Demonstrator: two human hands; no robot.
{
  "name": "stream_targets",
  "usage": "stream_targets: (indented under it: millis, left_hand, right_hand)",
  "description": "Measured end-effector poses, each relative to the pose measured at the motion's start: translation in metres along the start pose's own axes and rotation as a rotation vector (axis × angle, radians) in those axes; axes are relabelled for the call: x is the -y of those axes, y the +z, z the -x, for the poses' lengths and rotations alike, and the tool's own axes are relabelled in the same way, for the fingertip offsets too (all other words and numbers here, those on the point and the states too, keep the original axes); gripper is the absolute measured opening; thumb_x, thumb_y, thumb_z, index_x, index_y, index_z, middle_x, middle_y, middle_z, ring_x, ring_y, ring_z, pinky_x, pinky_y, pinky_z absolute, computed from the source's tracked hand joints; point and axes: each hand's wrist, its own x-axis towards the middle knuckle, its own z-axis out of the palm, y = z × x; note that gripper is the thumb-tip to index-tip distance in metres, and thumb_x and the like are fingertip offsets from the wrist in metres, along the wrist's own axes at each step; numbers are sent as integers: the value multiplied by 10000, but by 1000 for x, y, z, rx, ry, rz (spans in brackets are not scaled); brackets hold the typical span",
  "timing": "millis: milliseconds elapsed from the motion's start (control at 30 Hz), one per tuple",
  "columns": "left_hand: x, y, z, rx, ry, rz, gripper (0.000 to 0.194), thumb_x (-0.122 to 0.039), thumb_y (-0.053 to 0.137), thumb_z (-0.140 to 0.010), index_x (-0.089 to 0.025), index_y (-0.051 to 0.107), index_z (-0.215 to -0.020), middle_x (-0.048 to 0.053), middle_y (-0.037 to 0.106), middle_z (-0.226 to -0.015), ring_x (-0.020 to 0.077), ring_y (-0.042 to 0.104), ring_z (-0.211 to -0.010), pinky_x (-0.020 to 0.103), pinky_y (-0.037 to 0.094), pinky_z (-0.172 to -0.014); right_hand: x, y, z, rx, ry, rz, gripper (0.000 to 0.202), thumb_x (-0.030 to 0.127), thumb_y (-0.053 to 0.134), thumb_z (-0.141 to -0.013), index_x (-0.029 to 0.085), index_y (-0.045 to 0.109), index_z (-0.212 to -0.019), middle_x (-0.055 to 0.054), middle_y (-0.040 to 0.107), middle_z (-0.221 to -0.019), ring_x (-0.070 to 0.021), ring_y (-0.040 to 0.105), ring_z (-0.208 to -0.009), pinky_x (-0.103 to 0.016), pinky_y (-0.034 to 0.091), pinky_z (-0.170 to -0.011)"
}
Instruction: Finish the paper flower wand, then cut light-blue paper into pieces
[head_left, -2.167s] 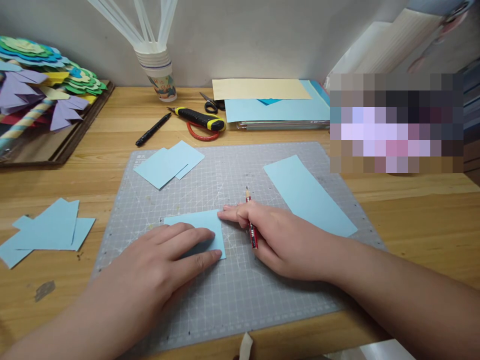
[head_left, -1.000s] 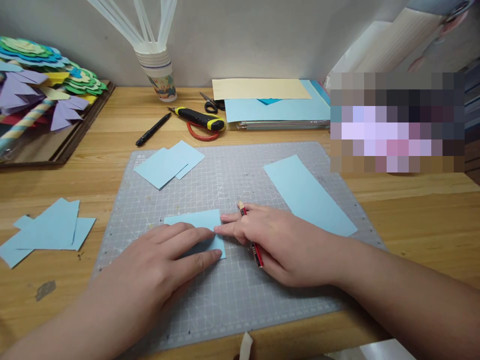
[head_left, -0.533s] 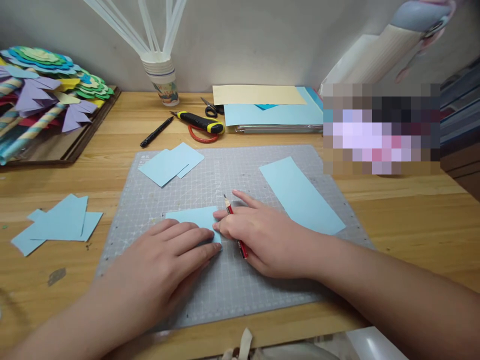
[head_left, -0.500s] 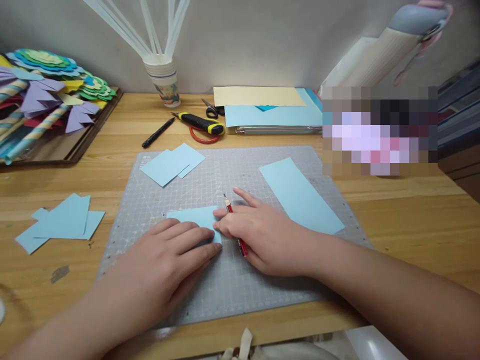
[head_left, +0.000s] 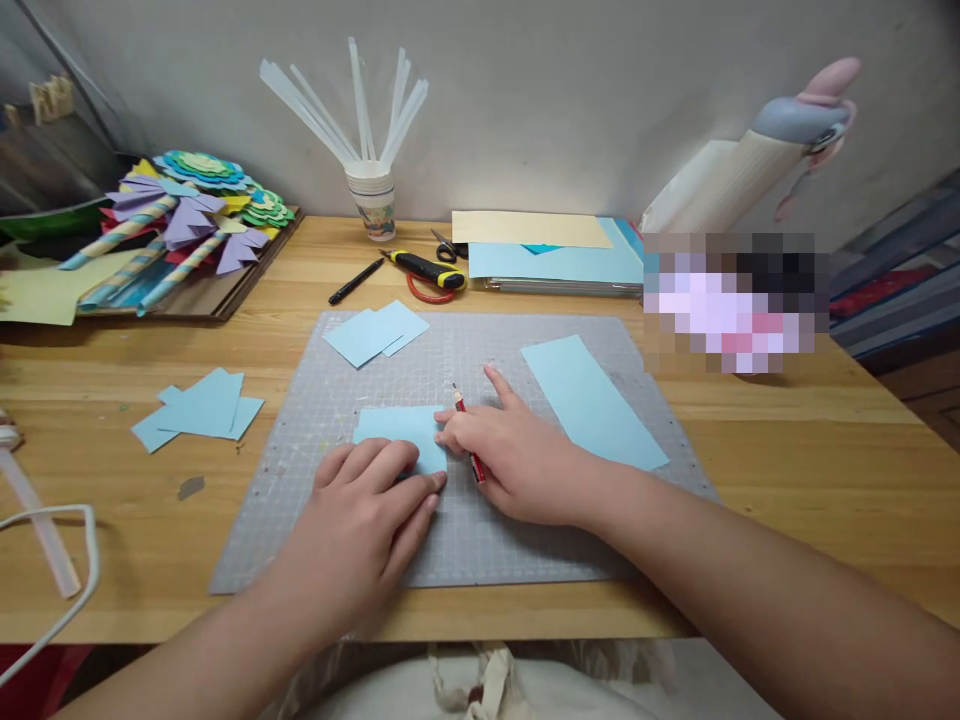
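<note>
A small light-blue piece of paper (head_left: 394, 424) lies near the middle of the grey cutting mat (head_left: 517, 550). My left hand (head_left: 371, 500) rests over its lower part, fingers bent, with the fingertips at its lower right corner. At the paper's right edge is my right hand (head_left: 517, 455), its index finger raised and other fingertips touching the edge. A red pencil (head_left: 477, 466), point up and away from me, is tucked in that hand. To the right on the mat lies a long light-blue strip of paper (head_left: 592, 400). Two smaller blue pieces (head_left: 364, 338) overlap at the upper left.
More blue paper pieces (head_left: 201, 405) lie left of the mat. Behind it are a black pen (head_left: 355, 282), a yellow-black cutter (head_left: 427, 268), scissors (head_left: 448, 248), a paper stack (head_left: 540, 262) and a cup (head_left: 373, 205) of white strips. Paper flowers (head_left: 187, 215) lie at the back left.
The camera view has shifted, showing more of the left side. My left fingers are more bent and have drawn back, so more of the blue paper shows. My right hand keeps the pencil.
</note>
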Motion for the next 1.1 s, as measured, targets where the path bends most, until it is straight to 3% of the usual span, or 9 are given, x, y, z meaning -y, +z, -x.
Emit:
stream_targets:
  millis: [300,600,767,900,1000,1100]
  left_hand:
    - [-5,3,21,-133,-190,-198,235,-280,443,-925,-223,643,-814,42,589,-887,235,492,-888,417,342,-805]
    - [10,-5,49,-147,-325,-236,266,-283,418,-938,-213,651,-828,59,581,-865,250,488,-901,431,357,-799]
    - [16,-11,47,-137,-357,-223,297,-279,418,-928,-204,616,-718,57,570,-824,250,494,-875,431,350,-788]
    - [29,-15,32,-185,-242,-132,183,-243,459,-906,-216,634,-858,54,598,-977,242,505,-943,418,353,-815]
    - [38,-15,23,-64,-23,22,231,-141,431,-911,-244,620,-996,21,612,-1025,197,525,-964,364,372,-822]
    - [42,-12,23,-9,76,44,252,-114,419,-917,-239,628,-981,2,644,-968,181,556,-908,356,372,-807]
  right_hand:
    - [0,5,4,-23,3,6,268,5,425,-738,194,468,-922,-63,671,-1029,-206,617,-1044,-607,2,-1129]
    - [0,8,3,-31,0,3,284,-3,410,-742,206,460,-927,-35,660,-978,-201,628,-1015,-620,-16,-1129]
    - [1,10,4,-52,4,12,304,-4,427,-723,214,461,-931,-29,658,-950,-206,635,-997,-626,13,-1130]
    - [2,13,2,-58,-11,16,265,5,438,-720,210,451,-886,-35,657,-957,-204,636,-1000,-609,32,-1140]
    - [3,15,1,-63,-11,29,239,7,435,-730,208,450,-858,-28,650,-890,-197,620,-1051,-565,39,-1160]
    - [6,15,4,-72,-34,43,225,9,448,-725,210,448,-828,-31,659,-913,-203,556,-1172,-556,7,-1164]
